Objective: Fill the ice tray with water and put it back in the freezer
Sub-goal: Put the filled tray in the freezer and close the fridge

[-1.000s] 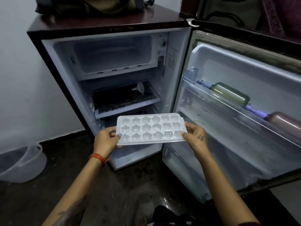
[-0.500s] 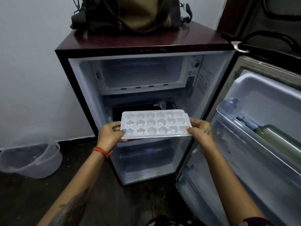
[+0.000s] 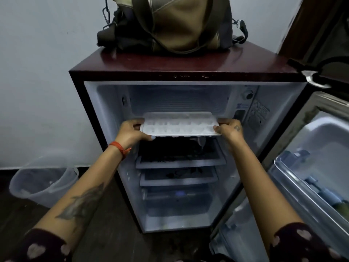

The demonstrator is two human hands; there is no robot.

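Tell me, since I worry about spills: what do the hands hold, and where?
Both hold the ice tray by its short ends: left hand on the left end, right hand on the right end.

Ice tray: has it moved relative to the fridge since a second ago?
Yes. The ice tray, gripped by the left hand and right hand, rose from the lower shelves to the freezer compartment opening.

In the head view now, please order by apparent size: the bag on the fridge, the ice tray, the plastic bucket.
1. Bag, largest.
2. and 3. Ice tray and plastic bucket look alike; the translucent bucket's outline is faint, so no ranking.
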